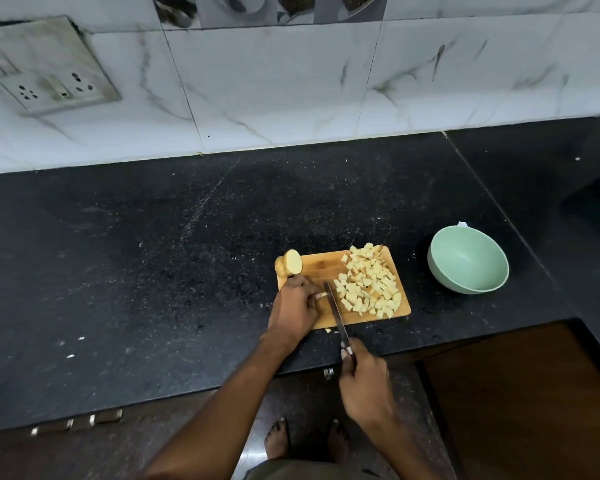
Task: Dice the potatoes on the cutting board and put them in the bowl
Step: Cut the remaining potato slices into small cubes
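Here, wooden cutting board (pixel 329 261) sits on the black speckled counter (pixel 153 254), rectangular with rounded corners, long axis running left-right and tilted slightly, right end nearer the front edge. Pile of pale yellow diced potato (pixel 368 285) covers the board's right half, rough cubes, a few hanging over the far right corner. One potato half (pixel 290 262) sits at the board's far left corner, cut face pale and oval, turned toward the right and up, tan skin on its left side, partly off the board edge.

Knife (pixel 336 313): long axis runs from far to near, tip pointing away from the person, handle toward the near edge of the counter. Blade is thin, dark, metallic, and lies just left of the dice pile. Right hand (pixel 364 382) has its fingers curled round the handle; handle itself mostly hidden in the grip. Left hand (pixel 297 306) is on the board's left part, fingers curled down on something at the blade; a small pale bit shows at the fingertips, what it is pinching is hard to make out.

Pale green bowl (pixel 468 261), smooth, round, stands right of the board, apart from it, tipped toward the camera. One stray potato bit (pixel 328 330) lies on the counter just off the board's near edge. White marbled wall tiles (pixel 291 81) behind. A blue object at the right frame edge is cut off.
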